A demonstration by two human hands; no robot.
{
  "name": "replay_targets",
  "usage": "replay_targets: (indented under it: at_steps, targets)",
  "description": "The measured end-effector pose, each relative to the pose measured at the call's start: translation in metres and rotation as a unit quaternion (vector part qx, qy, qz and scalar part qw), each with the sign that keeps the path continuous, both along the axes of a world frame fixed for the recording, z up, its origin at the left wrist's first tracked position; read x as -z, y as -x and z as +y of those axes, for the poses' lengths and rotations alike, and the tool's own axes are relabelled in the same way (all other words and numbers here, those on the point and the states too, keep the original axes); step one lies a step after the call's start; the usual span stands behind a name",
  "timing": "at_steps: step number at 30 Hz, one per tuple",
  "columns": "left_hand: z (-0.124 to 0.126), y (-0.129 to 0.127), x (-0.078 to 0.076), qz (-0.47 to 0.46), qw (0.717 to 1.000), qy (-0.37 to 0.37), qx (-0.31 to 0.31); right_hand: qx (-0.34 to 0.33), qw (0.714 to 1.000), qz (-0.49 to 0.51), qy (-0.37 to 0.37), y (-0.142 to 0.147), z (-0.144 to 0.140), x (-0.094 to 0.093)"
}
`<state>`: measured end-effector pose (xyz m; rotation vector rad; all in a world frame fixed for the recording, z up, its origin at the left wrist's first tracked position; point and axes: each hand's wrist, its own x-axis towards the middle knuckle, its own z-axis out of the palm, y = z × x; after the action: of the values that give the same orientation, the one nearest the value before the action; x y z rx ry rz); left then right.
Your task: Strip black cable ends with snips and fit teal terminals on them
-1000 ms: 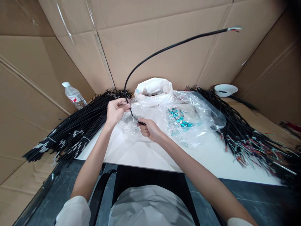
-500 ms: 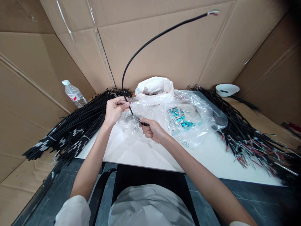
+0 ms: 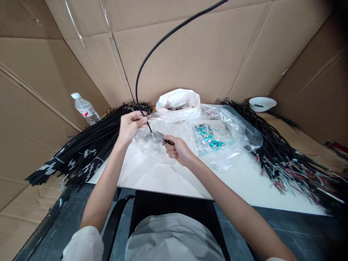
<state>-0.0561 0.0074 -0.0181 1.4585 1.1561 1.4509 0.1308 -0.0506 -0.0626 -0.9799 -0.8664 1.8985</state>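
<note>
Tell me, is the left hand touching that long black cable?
Touching. The head view shows the left hand pinching the black cable between thumb and fingers near its lower end, while the rest arcs up past the cardboard wall.

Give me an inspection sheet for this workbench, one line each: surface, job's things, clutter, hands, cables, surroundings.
Surface: white tabletop, middle bare.
Job's things: one black cable arching up out of frame; slim dark tool.
Clutter: clear plastic bags with teal bits, white bag, water bottle, white bowl.
Hands: left hand pinches the cable's near end; right hand grips the tool.
Cables: black cable pile left; pile with bared coloured wires right.
Surroundings: cardboard walls all round.
</note>
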Motion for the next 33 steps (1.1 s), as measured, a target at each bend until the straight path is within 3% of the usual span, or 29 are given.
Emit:
replay_targets:
  at_steps: [8, 33]
  targets:
    - [-0.002, 0.002, 0.0, -0.011, 1.0, 0.012, 0.009, -0.025, 0.999, -0.011, -0.017, 0.001, -0.014, -0.009]
    - [0.001, 0.003, -0.003, 0.002, 1.0, -0.006, -0.002, -0.024, 0.999, -0.027, -0.01, -0.002, -0.022, -0.003]
